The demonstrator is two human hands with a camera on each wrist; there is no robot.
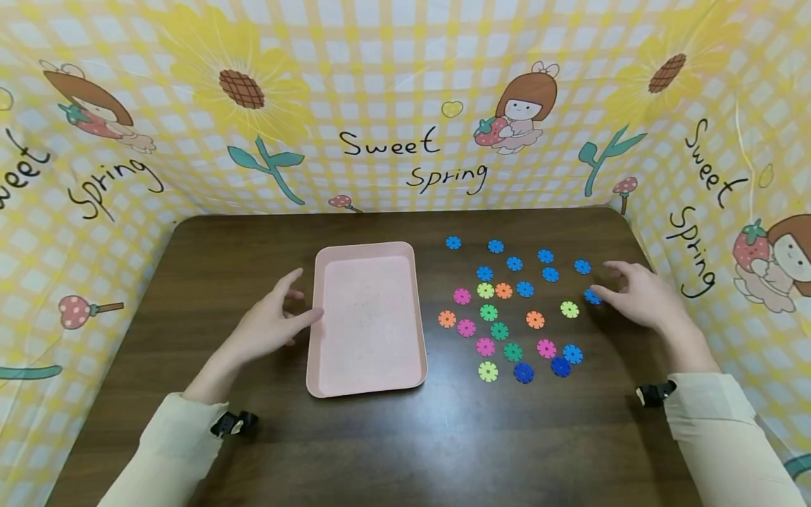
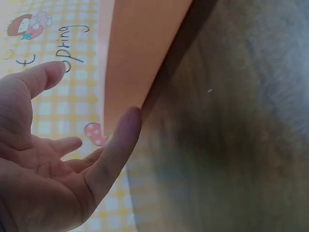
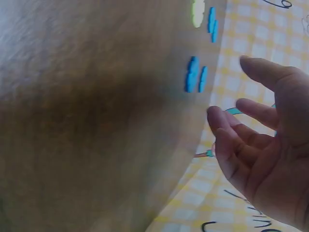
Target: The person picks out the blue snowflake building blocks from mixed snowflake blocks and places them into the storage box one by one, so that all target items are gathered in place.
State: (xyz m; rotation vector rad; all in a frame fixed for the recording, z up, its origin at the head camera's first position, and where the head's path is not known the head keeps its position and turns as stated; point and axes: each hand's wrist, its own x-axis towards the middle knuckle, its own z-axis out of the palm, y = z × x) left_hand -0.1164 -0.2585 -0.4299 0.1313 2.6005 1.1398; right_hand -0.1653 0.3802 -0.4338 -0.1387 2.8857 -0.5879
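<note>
Reaching, I judge: at frame right my right hand [image 1: 645, 297], fingers spread, needs to pinch the rightmost blue disc [image 1: 590, 298]; left hand [image 1: 265, 327], also spread, is beside the centre tray [image 1: 370, 324].

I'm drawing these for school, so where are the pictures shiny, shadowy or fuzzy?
Head view: mostly clear, with a pale shine on the table near the bottom; left wrist view: the table looks fuzzy, and the pink tray shows a shaded, orangey side; right wrist view: the table is blurry too, with a dark smudge near the middle and paler wood at upper left.
</note>
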